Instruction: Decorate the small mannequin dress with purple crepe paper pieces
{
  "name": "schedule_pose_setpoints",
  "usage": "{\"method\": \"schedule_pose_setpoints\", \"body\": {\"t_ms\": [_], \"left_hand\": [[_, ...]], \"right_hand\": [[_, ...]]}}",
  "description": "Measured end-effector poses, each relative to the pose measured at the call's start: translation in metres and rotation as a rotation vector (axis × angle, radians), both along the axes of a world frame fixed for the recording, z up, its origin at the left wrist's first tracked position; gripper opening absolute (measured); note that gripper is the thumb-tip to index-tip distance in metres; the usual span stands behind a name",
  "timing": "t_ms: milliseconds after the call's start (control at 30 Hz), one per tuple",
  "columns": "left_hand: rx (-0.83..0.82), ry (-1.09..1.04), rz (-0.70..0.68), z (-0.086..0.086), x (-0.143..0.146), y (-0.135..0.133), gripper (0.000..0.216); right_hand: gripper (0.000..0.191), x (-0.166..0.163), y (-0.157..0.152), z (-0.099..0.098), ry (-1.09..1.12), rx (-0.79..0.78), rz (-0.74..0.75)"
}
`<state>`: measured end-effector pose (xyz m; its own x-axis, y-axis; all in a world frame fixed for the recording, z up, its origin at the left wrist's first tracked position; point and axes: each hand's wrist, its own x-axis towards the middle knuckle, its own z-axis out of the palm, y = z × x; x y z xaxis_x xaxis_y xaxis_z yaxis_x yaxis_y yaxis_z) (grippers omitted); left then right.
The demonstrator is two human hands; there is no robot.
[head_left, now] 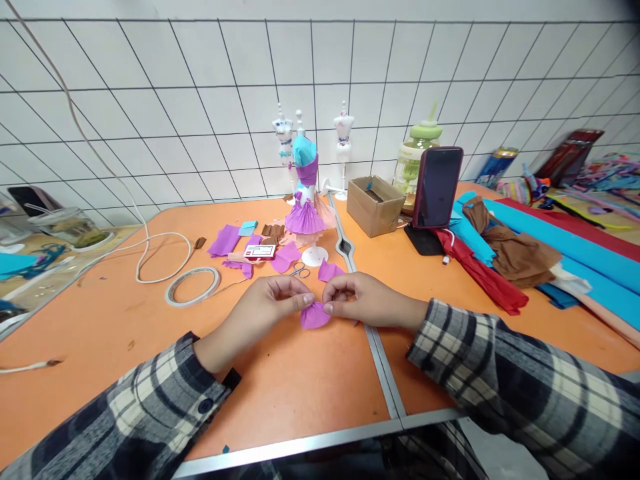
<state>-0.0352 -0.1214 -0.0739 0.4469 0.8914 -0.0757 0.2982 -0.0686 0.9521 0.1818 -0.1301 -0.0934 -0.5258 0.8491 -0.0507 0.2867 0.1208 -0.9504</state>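
Observation:
A small gathered piece of purple crepe paper (315,317) hangs in a fan shape just above the orange table. My left hand (280,300) pinches its upper left edge between thumb and fingers. On the opposite edge, my right hand (357,300) grips it the same way. Just beyond the hands lie small scissors (301,271) and another purple scrap (330,270). Behind them stands a mini dress form (307,190) on a white base, dressed in blue and purple paper with a ruffled skirt.
A tape roll (193,287) and purple scraps (225,241) lie to the left, by a small labelled box (260,251). At the back are a cardboard box (375,205), a propped phone (438,187) and a green-lidded bottle (419,157). Coloured paper rolls (565,247) lie right.

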Motion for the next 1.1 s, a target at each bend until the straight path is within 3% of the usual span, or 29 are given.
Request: {"method": "schedule_pose_setpoints", "body": {"t_ms": [133, 500, 700, 867, 1100], "left_hand": [[-0.088, -0.080, -0.023, -0.002, 0.000, 0.000, 0.023], [-0.058, -0.149, 0.021, -0.002, 0.010, -0.009, 0.030], [0.091, -0.066, 0.068, -0.004, 0.011, -0.007, 0.070], [0.008, -0.026, 0.006, -0.007, 0.010, -0.006, 0.030], [0.010, 0.017, 0.013, -0.007, 0.011, -0.008, 0.026]], "right_hand": [[0.007, 0.001, -0.001, 0.002, -0.005, 0.109, -0.032], [0.023, -0.012, -0.008, -0.002, 0.113, 0.166, -0.272], [0.018, -0.009, -0.003, -0.004, 0.166, 0.241, -0.328], [0.019, -0.010, -0.006, 0.001, 0.195, 0.254, -0.299], [0.018, -0.012, -0.011, 0.007, 0.126, 0.227, -0.328]]}}
